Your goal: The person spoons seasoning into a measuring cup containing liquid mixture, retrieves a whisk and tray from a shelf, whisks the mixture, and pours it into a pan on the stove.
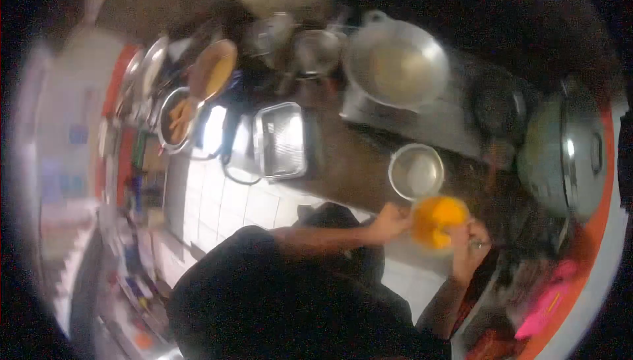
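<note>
Between my two hands is a round bowl with bright yellow-orange contents (438, 223), held in front of my body. My left hand (390, 223) grips its left side, fingers closed at the rim. On the right side my right hand (471, 244) grips it, with the thumb at the edge. What the contents are is too blurred to tell. Just beyond the bowl stands a small round metal pot (417, 170) on the dark counter, close to its rim.
A wide metal pan (395, 63) sits on the stove ahead. A rectangular metal tray (281, 141) is at the counter's edge. To the left is a bowl of orange-brown pieces (177, 121). A large lidded pot (567, 152) and something pink (548, 299) are on the right.
</note>
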Motion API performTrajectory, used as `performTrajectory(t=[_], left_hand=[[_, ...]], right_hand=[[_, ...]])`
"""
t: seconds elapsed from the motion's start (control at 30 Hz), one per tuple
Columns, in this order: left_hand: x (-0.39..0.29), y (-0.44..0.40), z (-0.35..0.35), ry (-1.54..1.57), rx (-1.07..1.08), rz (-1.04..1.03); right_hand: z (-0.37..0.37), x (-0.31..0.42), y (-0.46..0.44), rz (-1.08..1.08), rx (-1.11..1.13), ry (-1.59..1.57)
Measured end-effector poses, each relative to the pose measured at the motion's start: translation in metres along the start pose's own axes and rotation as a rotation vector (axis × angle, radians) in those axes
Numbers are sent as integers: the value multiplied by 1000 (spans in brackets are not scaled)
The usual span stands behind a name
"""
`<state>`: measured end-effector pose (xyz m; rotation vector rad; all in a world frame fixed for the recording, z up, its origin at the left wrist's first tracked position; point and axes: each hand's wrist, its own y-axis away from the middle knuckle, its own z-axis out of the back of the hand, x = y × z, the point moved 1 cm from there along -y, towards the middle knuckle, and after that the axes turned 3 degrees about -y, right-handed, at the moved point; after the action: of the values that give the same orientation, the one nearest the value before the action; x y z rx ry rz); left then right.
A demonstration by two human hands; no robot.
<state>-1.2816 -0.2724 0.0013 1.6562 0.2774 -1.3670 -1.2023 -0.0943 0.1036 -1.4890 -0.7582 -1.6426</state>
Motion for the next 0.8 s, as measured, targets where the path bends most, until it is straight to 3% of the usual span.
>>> performTrajectory(t=[0.07, 0.13, 0.17, 0.27, 0.3, 0.33, 0.4, 0.47, 0.53, 0.57, 0.63, 0.8], left_hand=[[-6, 33, 58, 64, -11, -7], [-3, 65, 112, -72, -156, -2], [-1, 82, 141, -69, -185, -107], [22, 122, 221, -168, -305, -120], [25, 140, 248, -85, -308, -5], [34, 146, 276, -71, -309, -13], [57, 171, 324, 48, -513, -22], [75, 195, 369, 68, -556, -84], [110, 206, 412, 64, -612, 41], [124, 208, 431, -13, -747, -33], [144, 215, 467, -20, -811, -34], [196, 190, 536, -26, -1032, -93]], right_hand=[[-58, 25, -2, 30, 69, -75], [-120, 49, 4, -97, 130, -69], [-154, 58, 9, 3, 154, -119], [-236, 72, 22, -27, 305, -103], [-264, 72, 30, -20, 331, -190], [-300, 77, 33, -14, 337, -177], [-367, 90, 46, -61, 311, -330], [-420, 80, 54, 26, 410, -389], [-481, 95, 61, -84, 497, -464], [-509, 99, 63, -82, 504, -458], [-561, 102, 66, -56, 496, -542], [-661, 63, 62, -46, 491, -262]])
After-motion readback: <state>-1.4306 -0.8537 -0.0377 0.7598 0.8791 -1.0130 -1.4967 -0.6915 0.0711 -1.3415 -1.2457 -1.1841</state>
